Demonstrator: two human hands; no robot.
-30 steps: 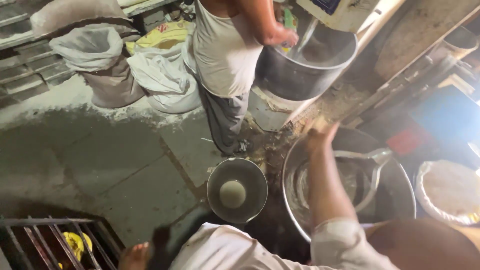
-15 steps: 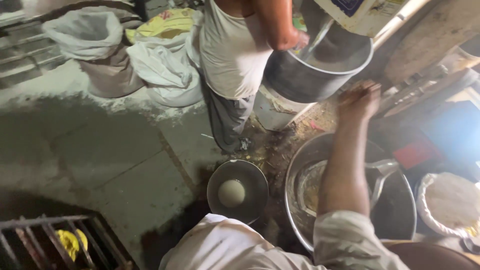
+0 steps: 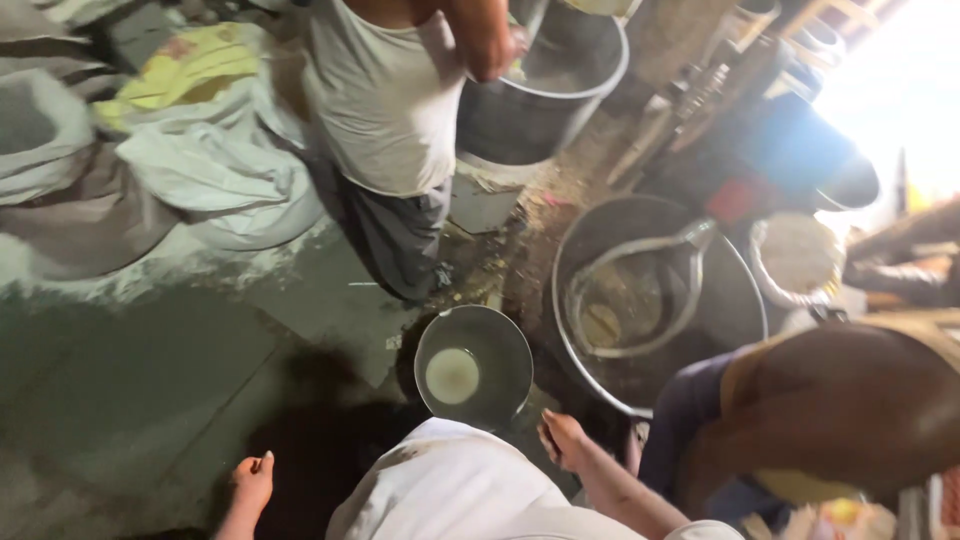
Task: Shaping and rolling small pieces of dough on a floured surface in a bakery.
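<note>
- Just beyond the right hand [image 3: 563,440] sits a small metal bowl [image 3: 473,366] with a pale round lump [image 3: 452,375] in it; the hand is empty, its fingers [image 3: 550,430] loosely curled and held together, close to the bowl's rim but not touching it as far as I can tell.
- Left hand [image 3: 252,483] hangs low on the far side of the white shirt [image 3: 450,490], fingers loosely bent and holding nothing, over dark wet floor [image 3: 150,380].
- Risk, as I judge it: a careless swing of the right hand could catch the bowl's rim and tip the lump onto the dirty floor, since the bowl stands alone and looks light.
- Right of the bowl lies a big wok [image 3: 655,300] with a wire skimmer [image 3: 630,295] across it; if it is hot, a reach past the bowl could bring the forearm against its edge.
- Beside the wok a crouched person [image 3: 830,410] crowds the right arm, so elbows may knock.
- Farther off, a standing person [image 3: 385,110] works at a large pot [image 3: 540,90]; the floor between looks slick and littered, so a foot could slip.
</note>
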